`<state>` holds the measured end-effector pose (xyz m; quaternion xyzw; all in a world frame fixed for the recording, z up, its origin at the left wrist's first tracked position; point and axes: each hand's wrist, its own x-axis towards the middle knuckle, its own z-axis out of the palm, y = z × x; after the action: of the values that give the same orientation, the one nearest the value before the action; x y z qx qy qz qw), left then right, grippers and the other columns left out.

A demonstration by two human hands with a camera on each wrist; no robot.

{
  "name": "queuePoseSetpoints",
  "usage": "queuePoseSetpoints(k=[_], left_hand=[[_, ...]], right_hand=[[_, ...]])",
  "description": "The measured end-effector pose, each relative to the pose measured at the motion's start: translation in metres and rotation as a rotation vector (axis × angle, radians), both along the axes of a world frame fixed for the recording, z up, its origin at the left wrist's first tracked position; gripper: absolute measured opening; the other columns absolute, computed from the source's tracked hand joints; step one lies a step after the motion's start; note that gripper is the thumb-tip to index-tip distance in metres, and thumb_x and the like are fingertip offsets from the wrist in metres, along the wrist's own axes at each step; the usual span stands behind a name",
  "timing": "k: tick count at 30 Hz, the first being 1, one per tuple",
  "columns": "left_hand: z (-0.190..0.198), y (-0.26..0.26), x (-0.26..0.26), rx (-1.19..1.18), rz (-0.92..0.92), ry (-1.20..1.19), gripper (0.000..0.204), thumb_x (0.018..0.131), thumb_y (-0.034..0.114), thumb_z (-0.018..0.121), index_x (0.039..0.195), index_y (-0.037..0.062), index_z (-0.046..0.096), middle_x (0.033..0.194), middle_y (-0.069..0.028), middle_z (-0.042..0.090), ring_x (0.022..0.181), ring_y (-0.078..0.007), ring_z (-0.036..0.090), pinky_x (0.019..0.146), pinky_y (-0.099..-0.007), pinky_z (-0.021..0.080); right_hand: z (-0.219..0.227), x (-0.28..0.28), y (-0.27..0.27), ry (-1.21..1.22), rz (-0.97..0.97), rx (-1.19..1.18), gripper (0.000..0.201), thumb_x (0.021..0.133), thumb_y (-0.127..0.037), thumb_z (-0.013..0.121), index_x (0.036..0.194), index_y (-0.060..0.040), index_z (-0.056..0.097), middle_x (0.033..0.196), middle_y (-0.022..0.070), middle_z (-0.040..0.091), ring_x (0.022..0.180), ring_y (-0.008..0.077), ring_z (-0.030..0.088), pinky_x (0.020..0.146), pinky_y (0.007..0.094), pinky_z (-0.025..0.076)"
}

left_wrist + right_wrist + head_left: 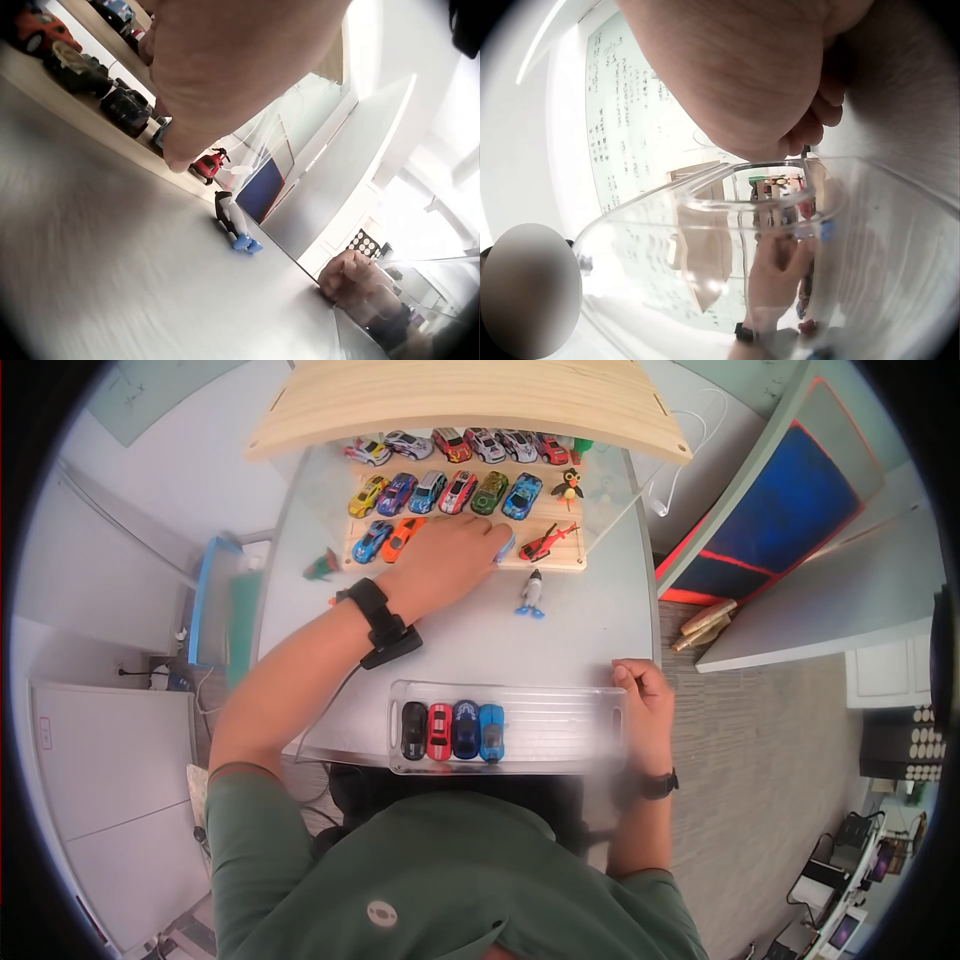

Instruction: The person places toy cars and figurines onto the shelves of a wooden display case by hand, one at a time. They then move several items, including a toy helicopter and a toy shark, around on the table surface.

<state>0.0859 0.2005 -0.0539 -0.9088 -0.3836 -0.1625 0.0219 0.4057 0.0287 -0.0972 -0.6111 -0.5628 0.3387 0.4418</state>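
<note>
My left hand [450, 560] reaches to the front row of a wooden display shelf [565, 545], fingers and thumb around a small blue toy car [506, 547], mostly hidden by the hand. In the left wrist view, the thumb and fingers come down on either side of that car. Beside it are an orange toy car [402, 540] and a red toy helicopter [548, 543]. My right hand [648, 705] rests with loosely curled fingers by the right end of a clear plastic tray [560, 725]. Several toy cars stand at the tray's left end, including a red one [439, 731].
More toy cars [458, 492] stand in rows behind, under the wooden top [470, 400] and between clear side panels. A penguin figure [533, 592] stands on the table [480, 635] before the shelf. A green figure [322, 565] lies left of it.
</note>
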Motion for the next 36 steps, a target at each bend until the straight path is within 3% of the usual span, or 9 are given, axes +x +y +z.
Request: queuePoseSetpoints(k=[3,5,36], left_hand=[[0.0003,0.0016,0.0000,-0.052,0.019,0.005,0.038,0.090,0.021,0.078,0.123,0.0087,0.063,0.106,-0.0100,0.071,0.106,-0.0306,0.069,0.091,-0.0440,0.056],[-0.0008,0.0031,0.0002,-0.046,0.019,0.006,0.038,0.091,0.021,0.078,0.123,0.0086,0.063,0.106,-0.0099,0.071,0.106,-0.0304,0.069,0.091,-0.0439,0.056],[0.0020,0.0030,0.0019,-0.006,0.050,0.056,0.037,0.089,0.019,0.077,0.122,0.0090,0.064,0.107,-0.0091,0.072,0.105,-0.0285,0.070,0.089,-0.0423,0.057]], right_hand=[[0.0008,0.0003,0.0001,-0.007,0.002,0.002,0.016,0.105,-0.014,0.071,0.107,0.0010,0.073,0.094,-0.0007,0.065,0.086,0.0074,0.057,0.079,0.0242,0.048],[-0.0002,0.0010,0.0001,0.006,-0.027,-0.027,0.011,0.101,-0.011,0.073,0.106,-0.0006,0.075,0.096,0.0062,0.073,0.087,0.0157,0.065,0.081,0.0289,0.052],[-0.0064,0.0020,-0.0011,0.060,-0.040,-0.035,0.011,0.100,-0.008,0.075,0.107,-0.0001,0.075,0.096,0.0063,0.072,0.086,0.0137,0.066,0.080,0.0279,0.052]])
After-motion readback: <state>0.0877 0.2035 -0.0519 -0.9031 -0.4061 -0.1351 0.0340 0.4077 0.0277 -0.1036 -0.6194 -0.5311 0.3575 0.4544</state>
